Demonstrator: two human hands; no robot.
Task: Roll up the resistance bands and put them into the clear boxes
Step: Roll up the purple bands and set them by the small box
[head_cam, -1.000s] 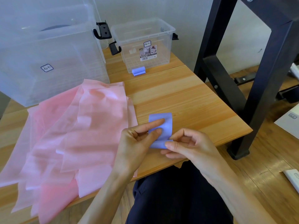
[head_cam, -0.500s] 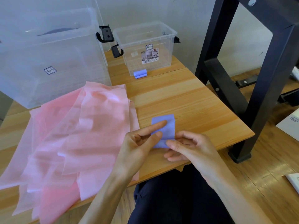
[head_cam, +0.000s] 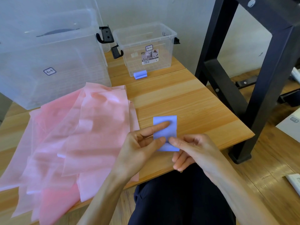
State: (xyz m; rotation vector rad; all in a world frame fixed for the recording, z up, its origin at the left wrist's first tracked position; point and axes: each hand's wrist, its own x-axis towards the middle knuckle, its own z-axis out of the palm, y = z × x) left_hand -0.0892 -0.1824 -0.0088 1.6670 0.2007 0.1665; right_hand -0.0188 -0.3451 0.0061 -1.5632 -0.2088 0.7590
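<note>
A: Blue band (head_cam: 168, 127) nearest, flat on the desk (head_cam: 203, 111) close to the front edge. Left hand (head_cam: 139, 148) has its index finger laid straight along the band, pinning it, thumb pinching the near end. Right hand (head_cam: 193, 148) pinches that same near end w/ thumb and forefinger, other fingers curled under. So both are grasping the band, neither released.

B: Rolled yet?

A: Barely. Looks like the first turn is only starting at the near edge; most of the strip lies flat beyond the fingers.

B: And the pink stuff?

A: Pink bands (head_cam: 73, 140), a big loose pile to the left, spread out, overhanging the front edge. None rolled, as far as I can see.

B: Anything done?

A: One blue roll (head_cam: 140, 74) farther back, just in front of the small clear box (head_cam: 146, 49), touching or nearly, can't tell. Rolled but not boxed. Small box looks empty. Large clear box (head_cam: 48, 62) at back left has sth dark inside, unclear what.

B: So early days.

A: Yep, approx one roll made, nothing clearly boxed, whole pink pile left.
</note>
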